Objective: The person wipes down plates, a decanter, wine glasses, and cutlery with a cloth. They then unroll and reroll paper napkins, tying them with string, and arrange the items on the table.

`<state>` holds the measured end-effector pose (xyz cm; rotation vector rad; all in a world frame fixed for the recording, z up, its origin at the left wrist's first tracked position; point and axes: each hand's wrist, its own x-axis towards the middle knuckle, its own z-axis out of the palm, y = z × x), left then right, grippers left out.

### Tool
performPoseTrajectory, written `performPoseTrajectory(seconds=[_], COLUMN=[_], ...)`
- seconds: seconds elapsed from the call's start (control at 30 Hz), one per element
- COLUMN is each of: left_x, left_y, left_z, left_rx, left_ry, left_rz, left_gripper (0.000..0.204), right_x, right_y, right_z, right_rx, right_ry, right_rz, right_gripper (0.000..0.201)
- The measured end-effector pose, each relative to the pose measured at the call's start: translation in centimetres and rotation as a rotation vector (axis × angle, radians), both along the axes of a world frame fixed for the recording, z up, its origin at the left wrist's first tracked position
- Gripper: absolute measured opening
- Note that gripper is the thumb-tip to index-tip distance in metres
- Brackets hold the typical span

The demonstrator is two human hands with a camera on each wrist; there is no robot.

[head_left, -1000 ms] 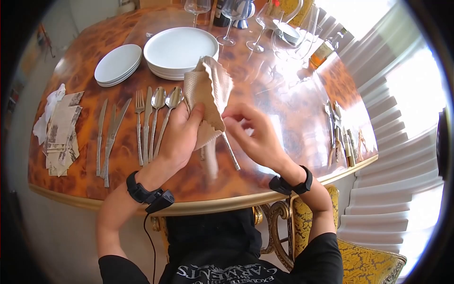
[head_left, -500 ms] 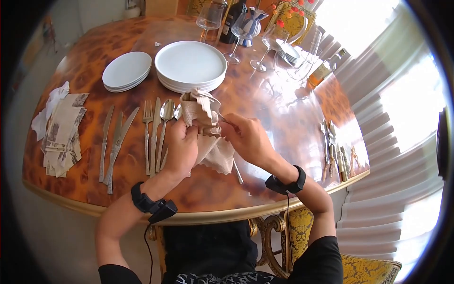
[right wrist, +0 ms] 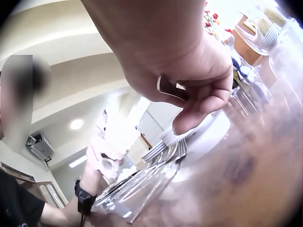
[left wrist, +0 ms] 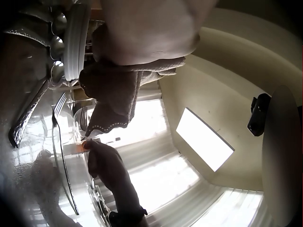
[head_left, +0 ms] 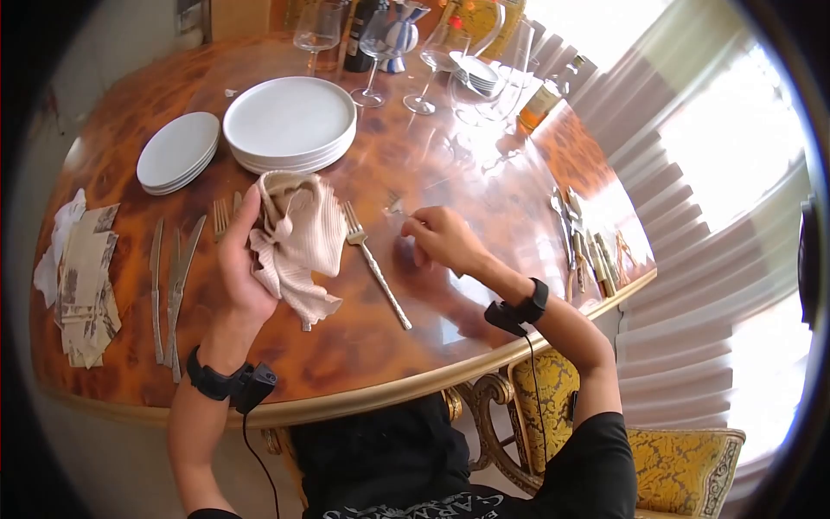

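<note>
My left hand [head_left: 239,272] holds up a crumpled beige cloth [head_left: 313,229] with a scalloped edge, above the near part of the table. Apart from it, to the right, my right hand [head_left: 447,242] pinches a fork [head_left: 395,204]; its tines stick out past the fingertips. In the right wrist view the fork's handle end [right wrist: 170,88] shows inside the curled fingers. Another fork [head_left: 378,272] lies on the table between the two hands, tines pointing away. The cloth hides most of the cutlery beneath it, leaving some fork tines [head_left: 221,218] visible beside the left hand.
Knives [head_left: 175,290] and a pile of papers [head_left: 86,290] lie at the left. Behind are small plates [head_left: 179,151] and large plates [head_left: 290,117], stacked. Wine glasses [head_left: 421,104] and a bottle [head_left: 545,99] stand farther back. More cutlery [head_left: 581,242] lies near the right edge.
My right hand has drawn away from the cloth to the right, with the fork in it. My left hand has moved left with the cloth, uncovering the fork on the table.
</note>
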<state>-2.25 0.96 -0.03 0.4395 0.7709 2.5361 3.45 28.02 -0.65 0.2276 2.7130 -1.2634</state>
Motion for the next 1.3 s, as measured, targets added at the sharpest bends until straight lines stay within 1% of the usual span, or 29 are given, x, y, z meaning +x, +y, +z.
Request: performPoseTrajectory(seconds=[0.03,0.1,0.17,0.2,0.23,0.27,0.3,0.33,0.4,0.43,0.47,0.5,0.53,0.57,0.6,0.63,0.67,0.7,0.77,0.83,0.9,0.93,1.03,1.1,1.13,1.17,1.23,1.27,1.3], left_x=[-0.1,-0.1,-0.3,-0.8,-1.2,-1.5,-1.5,-1.5,-2.3,-2.5,-2.4,-2.5,-2.6,-2.6,-2.9,-3.8,-5.2,-6.1,-6.7,-7.5,-7.8,-8.0,-8.3,-9.4,-9.6,-9.5,-10.5,-10.8,-10.6], left_y=[0.1,-0.1,-0.5,-0.6,-0.5,-0.1,0.7,1.4,2.7,3.3,4.1,4.9,5.7,6.4,7.0,7.5,8.0,8.4,9.1,9.8,9.9,9.8,8.9,7.9,7.6,7.6,8.7,9.3,10.1], left_z=[-0.2,-0.3,0.2,-0.1,-0.1,-0.1,0.9,2.2,4.7,6.2,8.0,9.5,10.8,11.9,12.8,13.0,12.4,12.0,11.3,9.8,8.3,8.0,8.4,8.9,9.0,9.2,8.2,7.6,7.3], left_rx=[-0.007,-0.235,-0.336,-0.39,-0.44,-0.432,-0.434,-0.444,-0.479,-0.479,-0.447,-0.415,-0.414,-0.373,-0.332,-0.328,-0.322,-0.316,-0.292,-0.284,-0.287,-0.328,-0.321,-0.293,-0.307,-0.319,-0.326,-0.339,-0.363], left_ry=[0.01,0.016,0.114,0.134,0.153,0.106,0.115,0.155,0.256,0.26,0.312,0.366,0.377,0.416,0.454,0.467,0.494,0.523,0.427,0.346,0.268,0.304,0.325,0.387,0.413,0.438,0.427,0.42,0.409], left_rz=[-0.02,0.025,0.022,0.06,0.098,0.126,0.117,0.143,0.197,0.195,0.246,0.296,0.294,0.262,0.231,0.23,0.251,0.274,0.287,0.254,0.19,0.154,0.205,0.27,0.318,0.366,0.414,0.46,0.43], left_gripper=[0.032,0.034,0.033,0.032,0.032,0.029,0.029,0.024,0.022,0.022,0.022,0.023,0.023,0.023,0.023,0.023,0.023,0.023,0.02,0.02,0.021,0.023,0.027,0.032,0.033,0.033,0.033,0.034,0.035], right_x=[0.0,-0.2,-1.0,-1.2,-1.0,-0.9,-0.6,-0.3,0.2,0.8,1.1,1.6,1.8,2.6,3.5,4.3,5.2,5.5,6.2,5.9,5.5,5.5,5.2,4.6,3.9,3.6,0.6,-1.0,-2.6], right_y=[-0.7,-1.5,-1.1,-1.0,-1.0,-0.8,-0.5,0.1,2.8,4.5,6.9,10.2,14.7,17.9,21.2,23.1,25.6,25.1,23.7,24.9,25.7,25.9,27.7,28.3,29.1,26.1,22.5,19.1,15.0], right_z=[-0.2,-0.5,-2.0,-2.0,-1.9,-1.7,-1.6,-1.3,-0.1,1.7,2.3,3.2,2.5,2.3,1.6,1.4,-0.2,0.0,0.5,-1.0,-1.8,-1.9,-2.2,-1.7,-0.9,1.7,4.5,6.2,8.3], right_rx=[-0.042,-0.024,0.213,0.36,0.35,0.452,0.558,0.559,0.583,0.597,0.673,0.779,0.932,1.033,1.189,1.157,1.157,1.155,1.155,1.16,1.179,1.172,1.094,0.944,0.623,0.453,0.087,-0.087,-0.264], right_ry=[-0.001,-0.021,0.109,0.132,0.143,0.186,0.224,0.225,0.256,0.289,0.299,0.316,0.318,0.229,0.14,-0.027,-0.032,-0.02,-0.269,-0.238,-0.157,-0.157,-0.17,-0.078,-0.153,-0.122,0.036,0.187,0.337], right_rz=[0.016,-0.031,0.105,0.122,0.108,0.132,0.158,0.149,0.081,0.002,-0.138,-0.171,-0.211,-0.321,-0.363,-0.388,-0.346,-0.356,-0.4,-0.434,-0.578,-0.577,-0.538,-0.531,-0.538,-0.543,-0.423,-0.342,-0.261], right_gripper=[0.031,0.034,0.038,0.038,0.038,0.037,0.035,0.035,0.032,0.029,0.028,0.025,0.024,0.022,0.021,0.019,0.018,0.018,0.024,0.025,0.022,0.022,0.024,0.028,0.03,0.036,0.035,0.034,0.033])
